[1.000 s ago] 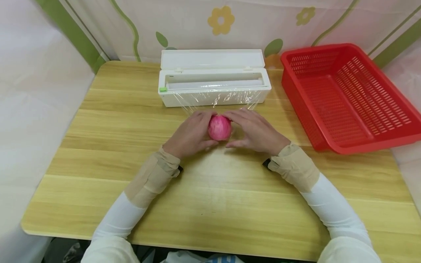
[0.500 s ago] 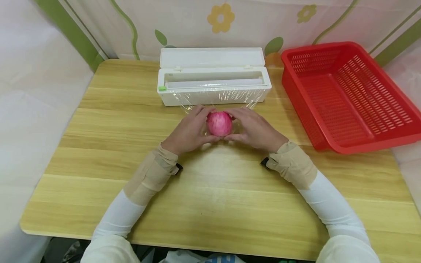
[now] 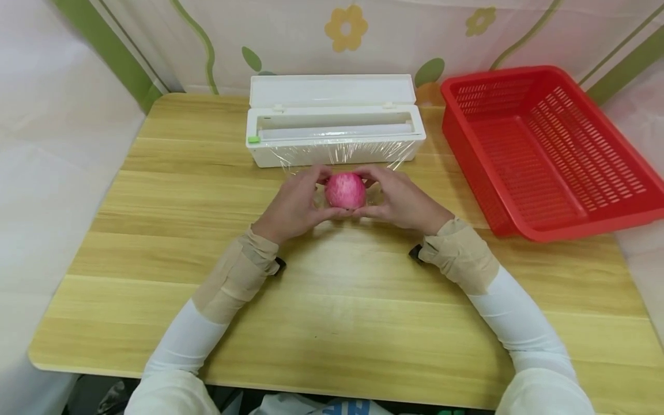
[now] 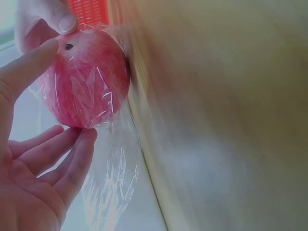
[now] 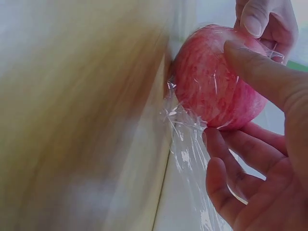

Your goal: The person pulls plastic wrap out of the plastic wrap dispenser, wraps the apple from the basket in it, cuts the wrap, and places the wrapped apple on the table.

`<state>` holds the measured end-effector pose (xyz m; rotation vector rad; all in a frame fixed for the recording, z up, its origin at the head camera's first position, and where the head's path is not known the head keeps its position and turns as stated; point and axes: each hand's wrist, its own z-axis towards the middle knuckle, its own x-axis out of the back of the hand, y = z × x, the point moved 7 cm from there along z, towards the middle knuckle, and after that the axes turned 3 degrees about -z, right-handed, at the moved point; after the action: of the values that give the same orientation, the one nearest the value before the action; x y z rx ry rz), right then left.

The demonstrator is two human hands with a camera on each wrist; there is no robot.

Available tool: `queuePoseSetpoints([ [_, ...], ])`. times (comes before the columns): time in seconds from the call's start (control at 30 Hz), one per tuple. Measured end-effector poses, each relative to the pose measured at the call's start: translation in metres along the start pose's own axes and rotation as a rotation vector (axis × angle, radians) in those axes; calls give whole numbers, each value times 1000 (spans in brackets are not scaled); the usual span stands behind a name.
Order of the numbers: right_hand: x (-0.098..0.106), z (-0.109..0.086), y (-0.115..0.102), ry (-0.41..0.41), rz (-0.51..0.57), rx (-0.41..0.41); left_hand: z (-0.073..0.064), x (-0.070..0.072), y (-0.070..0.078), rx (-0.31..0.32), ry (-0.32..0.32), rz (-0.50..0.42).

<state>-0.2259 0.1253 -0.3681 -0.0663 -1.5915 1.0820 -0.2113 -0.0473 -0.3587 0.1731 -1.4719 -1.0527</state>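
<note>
A pink-red apple (image 3: 346, 191) is held between both hands, just in front of the white cling film dispenser (image 3: 334, 154). Clear cling film (image 4: 113, 183) covers much of the apple and stretches back to the dispenser. The left hand (image 3: 298, 204) grips the apple from the left, thumb near the stem hollow and fingertips on the opposite side. From the right, the right hand (image 3: 402, 202) pinches it in the same way, its thumb (image 5: 260, 67) lying over the film. In the left wrist view the two thumbs almost meet.
The dispenser's lid (image 3: 332, 91) stands raised, with a film roll (image 3: 334, 131) inside. A red slotted basket (image 3: 510, 213) stands at the right of the wooden table (image 3: 332, 323). A flower-patterned curtain (image 3: 301, 34) hangs behind.
The apple has shifted slightly away from the person and turned. Both thumbs have closed in on its near side, where one second ago the right thumb stood apart from it.
</note>
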Motion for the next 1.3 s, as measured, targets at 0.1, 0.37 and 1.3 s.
queuePoseSetpoints([
  [0.1, 1, 3, -1, -9, 6, 0, -1, 1, 0, -10, 9, 30],
  [0.37, 2, 8, 0, -24, -30, -41, 0, 2, -1, -6, 22, 62],
  [1.3, 10, 15, 6, 48, 67, -104, 6, 2, -1, 24, 35, 158],
])
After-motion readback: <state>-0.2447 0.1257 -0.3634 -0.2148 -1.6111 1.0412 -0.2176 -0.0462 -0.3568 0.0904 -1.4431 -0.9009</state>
